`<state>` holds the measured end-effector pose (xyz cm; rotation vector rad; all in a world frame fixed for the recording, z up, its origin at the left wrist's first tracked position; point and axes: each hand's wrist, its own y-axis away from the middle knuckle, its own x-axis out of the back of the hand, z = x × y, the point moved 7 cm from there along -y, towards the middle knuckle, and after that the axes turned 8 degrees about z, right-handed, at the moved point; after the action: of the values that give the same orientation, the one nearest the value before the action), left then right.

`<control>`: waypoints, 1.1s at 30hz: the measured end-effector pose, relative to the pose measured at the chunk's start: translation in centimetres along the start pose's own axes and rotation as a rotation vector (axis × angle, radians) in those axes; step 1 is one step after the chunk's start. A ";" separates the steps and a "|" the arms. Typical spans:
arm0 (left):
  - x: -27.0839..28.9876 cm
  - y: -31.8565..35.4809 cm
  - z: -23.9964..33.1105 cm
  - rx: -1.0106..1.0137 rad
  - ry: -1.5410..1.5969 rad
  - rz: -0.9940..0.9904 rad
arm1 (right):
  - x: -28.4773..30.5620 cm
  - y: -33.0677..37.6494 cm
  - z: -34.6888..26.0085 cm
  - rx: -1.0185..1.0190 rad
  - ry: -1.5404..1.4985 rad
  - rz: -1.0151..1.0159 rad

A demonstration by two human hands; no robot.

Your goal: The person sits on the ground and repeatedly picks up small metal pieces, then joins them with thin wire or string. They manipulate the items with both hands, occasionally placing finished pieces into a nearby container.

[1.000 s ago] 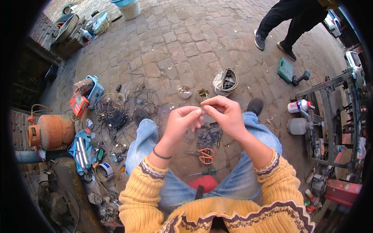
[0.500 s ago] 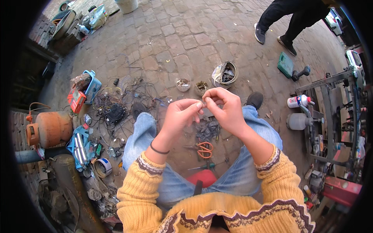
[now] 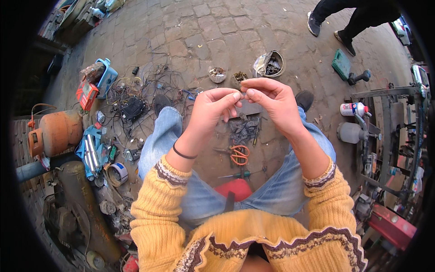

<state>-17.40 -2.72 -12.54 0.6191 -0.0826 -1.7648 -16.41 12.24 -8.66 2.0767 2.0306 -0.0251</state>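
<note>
two bare hands nearly meet: the left hand [image 3: 209, 109] and the right hand [image 3: 277, 103] each have thumb and forefinger pinched close; whether they grasp something tiny cannot be told. beneath lie orange-loop-handled metal scissors [image 3: 239, 155], then crumpled dark-grey scraps [image 3: 244, 131]. just beyond the fingertips stand a small see-through cup [image 3: 217, 79] of rust-brown bits, a similar second cup [image 3: 237, 83], and a round, pale-rimmed bucket [image 3: 282, 68] of dark metal parts. farther off, a person [image 3: 362, 20] in black trousers stands.
</note>
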 end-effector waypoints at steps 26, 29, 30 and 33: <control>-1.0 0.9 -0.5 -0.116 -0.536 0.010 | 1.2 -0.3 1.7 -0.148 -0.108 0.125; -0.8 1.3 0.6 -0.177 -0.399 0.045 | 0.8 -0.1 1.1 -0.064 0.003 0.081; -1.0 1.3 0.9 -0.213 -0.264 0.011 | 0.6 0.1 1.4 -0.083 0.022 0.079; -1.4 0.5 0.6 -0.235 -0.021 -0.038 | -0.6 0.5 1.8 -0.010 0.021 0.033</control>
<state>-16.99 -1.73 -11.31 0.4338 0.1212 -1.7858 -15.71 11.31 -10.23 2.1131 2.0040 0.0124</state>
